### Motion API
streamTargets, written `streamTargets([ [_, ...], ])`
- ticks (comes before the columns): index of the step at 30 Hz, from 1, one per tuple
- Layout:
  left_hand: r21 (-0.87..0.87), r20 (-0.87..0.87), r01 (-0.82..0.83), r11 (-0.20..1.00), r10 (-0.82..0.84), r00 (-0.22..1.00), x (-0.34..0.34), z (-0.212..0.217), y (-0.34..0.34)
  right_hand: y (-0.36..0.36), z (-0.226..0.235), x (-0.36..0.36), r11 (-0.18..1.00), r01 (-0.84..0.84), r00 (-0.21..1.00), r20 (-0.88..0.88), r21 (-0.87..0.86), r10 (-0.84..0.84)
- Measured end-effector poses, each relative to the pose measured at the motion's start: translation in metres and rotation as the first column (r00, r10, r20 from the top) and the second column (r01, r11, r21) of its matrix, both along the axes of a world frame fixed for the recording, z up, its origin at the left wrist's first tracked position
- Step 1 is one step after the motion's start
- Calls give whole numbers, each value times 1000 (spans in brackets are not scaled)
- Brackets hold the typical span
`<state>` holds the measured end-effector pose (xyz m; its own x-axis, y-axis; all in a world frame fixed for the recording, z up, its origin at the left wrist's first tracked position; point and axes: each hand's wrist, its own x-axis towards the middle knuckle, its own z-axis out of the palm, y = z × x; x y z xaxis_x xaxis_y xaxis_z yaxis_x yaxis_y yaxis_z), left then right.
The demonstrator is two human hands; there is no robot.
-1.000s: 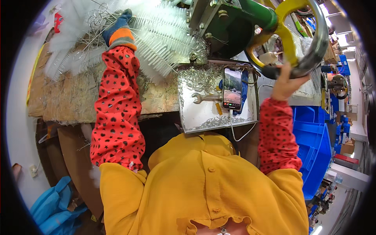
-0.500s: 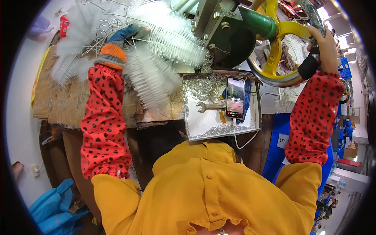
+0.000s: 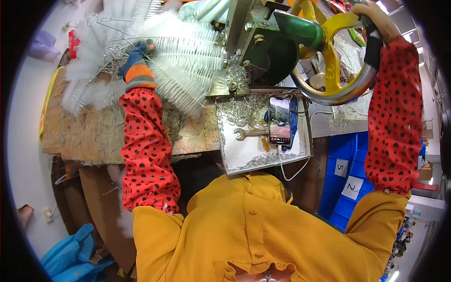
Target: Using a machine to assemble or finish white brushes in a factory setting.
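Observation:
My left hand (image 3: pixel 136 58), in a blue and orange glove, reaches into a heap of white bristle brushes (image 3: pixel 183 61) with twisted wire stems on the wooden bench (image 3: pixel 94 136) and grips one of them. My right hand (image 3: pixel 378 21) is closed on the handle at the top right of a yellow handwheel (image 3: pixel 333 61). The wheel belongs to a green machine (image 3: pixel 277 42) at the back of the bench. Both forearms wear red sleeves with black dots.
A metal tray (image 3: pixel 244 157) below the machine holds a wrench (image 3: pixel 246 134), metal shavings and a lit phone (image 3: pixel 280 121) on a cable. Blue bins (image 3: pixel 345 181) stand at the lower right. A blue bag (image 3: pixel 70 256) lies on the floor at the lower left.
My right hand has swung the wheel's handle from its lower side up to the top right. My left hand has stayed among the brushes while the view shifted.

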<state>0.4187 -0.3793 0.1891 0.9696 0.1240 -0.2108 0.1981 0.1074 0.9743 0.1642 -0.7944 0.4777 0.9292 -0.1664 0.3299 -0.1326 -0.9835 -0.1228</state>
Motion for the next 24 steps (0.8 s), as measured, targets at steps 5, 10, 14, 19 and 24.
streamTargets([
  [5,18,-11,-81,997,82,997,-20,24,-14,0,0,4,982,123,990,-92,140,-111],
  [10,18,-12,-142,990,143,990,-29,41,-22,-31,8,28,943,190,976,-158,272,-151],
  [14,12,-25,-170,985,170,985,-37,60,-30,5,7,18,809,258,961,-223,529,-161],
  [19,-9,-17,-171,985,171,985,-23,50,-31,121,-100,-59,736,91,657,515,671,-551],
  [24,21,-125,229,973,-225,966,61,-5,3,108,-189,-86,765,-169,609,676,621,-415],
])
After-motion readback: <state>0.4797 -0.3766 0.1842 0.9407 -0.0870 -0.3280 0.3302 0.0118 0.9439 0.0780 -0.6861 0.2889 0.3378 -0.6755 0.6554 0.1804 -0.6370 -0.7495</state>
